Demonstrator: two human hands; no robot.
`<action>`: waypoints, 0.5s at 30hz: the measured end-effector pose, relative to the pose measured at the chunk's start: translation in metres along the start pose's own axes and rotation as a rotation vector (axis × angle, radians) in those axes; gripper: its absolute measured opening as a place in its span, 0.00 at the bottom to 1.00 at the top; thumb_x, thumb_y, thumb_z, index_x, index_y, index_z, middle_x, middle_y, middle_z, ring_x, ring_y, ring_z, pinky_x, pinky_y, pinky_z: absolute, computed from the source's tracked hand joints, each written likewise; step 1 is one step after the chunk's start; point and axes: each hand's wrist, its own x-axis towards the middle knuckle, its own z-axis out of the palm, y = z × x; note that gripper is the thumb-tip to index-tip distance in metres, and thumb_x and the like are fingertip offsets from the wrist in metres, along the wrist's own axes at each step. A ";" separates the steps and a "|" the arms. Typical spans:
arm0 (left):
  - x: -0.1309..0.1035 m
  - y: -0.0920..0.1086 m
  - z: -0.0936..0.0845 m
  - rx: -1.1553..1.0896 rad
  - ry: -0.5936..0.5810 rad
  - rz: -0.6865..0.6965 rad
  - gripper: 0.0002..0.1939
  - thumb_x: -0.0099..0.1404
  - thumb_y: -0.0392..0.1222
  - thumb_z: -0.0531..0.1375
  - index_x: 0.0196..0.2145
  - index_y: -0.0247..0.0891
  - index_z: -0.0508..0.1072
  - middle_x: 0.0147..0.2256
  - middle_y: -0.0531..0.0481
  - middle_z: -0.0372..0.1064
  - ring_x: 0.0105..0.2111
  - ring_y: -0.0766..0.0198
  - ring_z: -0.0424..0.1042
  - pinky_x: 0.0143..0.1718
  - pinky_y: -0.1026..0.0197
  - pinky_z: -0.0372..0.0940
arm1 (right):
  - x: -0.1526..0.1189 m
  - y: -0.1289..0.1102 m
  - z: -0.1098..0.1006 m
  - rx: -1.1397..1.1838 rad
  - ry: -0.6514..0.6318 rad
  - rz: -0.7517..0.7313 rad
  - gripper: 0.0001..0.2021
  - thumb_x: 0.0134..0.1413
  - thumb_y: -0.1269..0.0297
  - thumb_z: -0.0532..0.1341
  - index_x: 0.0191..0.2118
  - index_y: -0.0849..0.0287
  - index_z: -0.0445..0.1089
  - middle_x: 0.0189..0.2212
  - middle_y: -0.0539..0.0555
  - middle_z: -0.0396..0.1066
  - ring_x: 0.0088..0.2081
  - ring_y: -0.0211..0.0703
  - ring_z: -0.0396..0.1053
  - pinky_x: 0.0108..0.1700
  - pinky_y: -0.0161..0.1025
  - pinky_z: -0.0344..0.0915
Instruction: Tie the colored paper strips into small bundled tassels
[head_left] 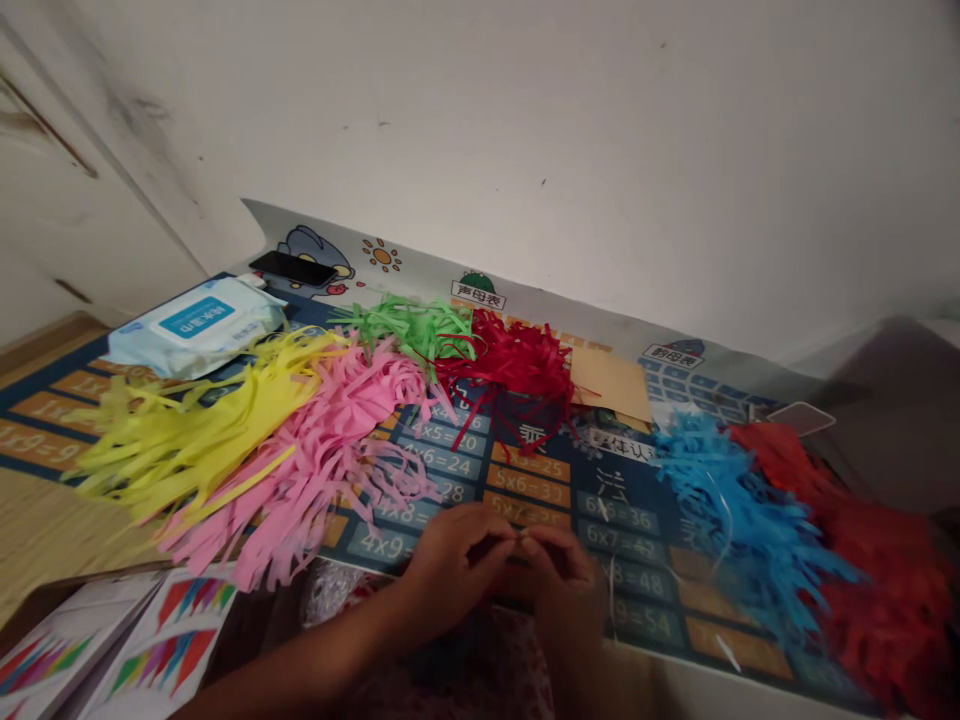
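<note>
My left hand [457, 560] and my right hand [562, 575] meet at the fingertips over the front edge of the blue printed mat [450, 465]. Both are pinched on something too small to make out. Left of them lie pink fringed strips [315, 460] and yellow fringed strips [202, 425]. Behind the hands are green strips [412, 325] and dark red strips [521, 365]. Over to the right, blue fringed strips [750, 530] lie beside red ones [870, 560]. A thin pale string [613, 600] hangs just right of my right hand.
A wet-wipe pack [199, 325] and a black phone [294, 268] lie at the back left. Tan paper [611, 385] sits behind the mat's middle. Printed sheets [124, 640] are at the lower left. A pale wall rises behind the mat.
</note>
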 end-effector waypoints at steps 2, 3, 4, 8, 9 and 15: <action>-0.001 -0.001 -0.001 -0.029 -0.040 0.008 0.06 0.62 0.36 0.59 0.31 0.38 0.77 0.28 0.51 0.75 0.30 0.66 0.71 0.33 0.66 0.60 | 0.000 -0.001 -0.004 -0.053 -0.067 -0.043 0.09 0.46 0.59 0.68 0.33 0.56 0.76 0.32 0.53 0.76 0.36 0.46 0.73 0.41 0.41 0.69; -0.002 -0.002 -0.001 -0.063 -0.061 -0.007 0.06 0.62 0.36 0.59 0.32 0.39 0.78 0.29 0.52 0.75 0.31 0.66 0.72 0.34 0.66 0.60 | -0.001 -0.002 -0.005 -0.059 -0.105 -0.052 0.09 0.47 0.59 0.67 0.34 0.56 0.75 0.33 0.53 0.76 0.37 0.46 0.72 0.42 0.41 0.69; -0.002 -0.004 -0.001 -0.105 -0.075 -0.029 0.05 0.62 0.36 0.60 0.32 0.39 0.78 0.29 0.52 0.75 0.31 0.66 0.72 0.34 0.67 0.61 | -0.001 -0.003 -0.005 -0.049 -0.132 -0.048 0.09 0.48 0.59 0.67 0.35 0.56 0.75 0.34 0.53 0.75 0.37 0.46 0.72 0.42 0.41 0.69; -0.002 -0.008 0.000 -0.246 -0.103 -0.120 0.03 0.60 0.36 0.62 0.33 0.39 0.77 0.31 0.53 0.76 0.32 0.66 0.73 0.35 0.68 0.63 | -0.003 -0.002 -0.003 0.055 -0.209 0.046 0.10 0.51 0.58 0.65 0.39 0.55 0.73 0.36 0.53 0.74 0.38 0.46 0.72 0.40 0.40 0.70; -0.002 -0.008 0.000 -0.257 -0.112 -0.129 0.03 0.59 0.36 0.63 0.33 0.39 0.76 0.31 0.53 0.76 0.32 0.66 0.73 0.35 0.68 0.63 | -0.004 -0.001 -0.003 0.084 -0.231 0.072 0.11 0.51 0.58 0.65 0.39 0.56 0.73 0.36 0.53 0.74 0.38 0.46 0.73 0.40 0.40 0.70; -0.001 -0.001 -0.007 -0.208 -0.089 -0.124 0.06 0.56 0.33 0.63 0.34 0.38 0.74 0.33 0.52 0.75 0.34 0.65 0.73 0.37 0.67 0.64 | -0.006 0.000 -0.004 0.063 -0.157 0.020 0.10 0.50 0.58 0.66 0.37 0.55 0.72 0.33 0.52 0.73 0.36 0.44 0.72 0.39 0.38 0.70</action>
